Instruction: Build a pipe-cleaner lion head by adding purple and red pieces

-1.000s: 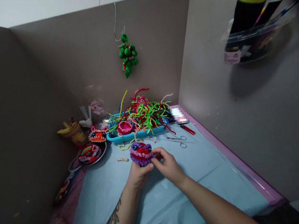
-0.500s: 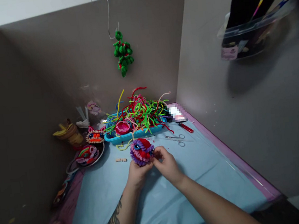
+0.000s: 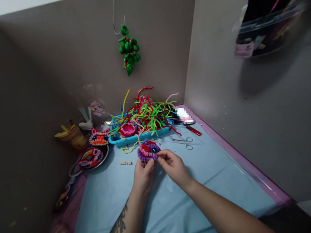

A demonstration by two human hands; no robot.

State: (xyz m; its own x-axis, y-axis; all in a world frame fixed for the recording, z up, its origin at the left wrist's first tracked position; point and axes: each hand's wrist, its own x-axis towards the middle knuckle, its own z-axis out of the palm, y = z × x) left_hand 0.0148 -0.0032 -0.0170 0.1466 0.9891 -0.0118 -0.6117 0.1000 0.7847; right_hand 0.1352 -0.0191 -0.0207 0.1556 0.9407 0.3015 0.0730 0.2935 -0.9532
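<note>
A small red, pink and purple pipe-cleaner figure [image 3: 147, 151] with a round blue eye is held up between my two hands, over the blue table cover. My left hand [image 3: 143, 173] grips it from below and the left, its thumb against the lower edge. At the figure's right edge, my right hand [image 3: 172, 165] pinches the purple rim beside the eye with thumb and fingertips. A pale pink strand stands up from the figure's upper left. Behind it lies a blue tray [image 3: 127, 140] heaped with loose pipe cleaners [image 3: 151, 115].
Scissors [image 3: 185, 142] and a red-handled tool [image 3: 194, 130] lie to the right, near a blurred-out bright screen [image 3: 184, 116]. On the left, a bowl [image 3: 104, 158] carries finished-looking figures [image 3: 91, 158]. Short beige pieces [image 3: 126, 163] lie on the cover [image 3: 105, 197]. Grey walls enclose the table.
The figure has been turned in my hands: its blue eye, on the left before, now faces me at the right. The right hand's fingers have shifted along its edge. The view has tilted slightly.
</note>
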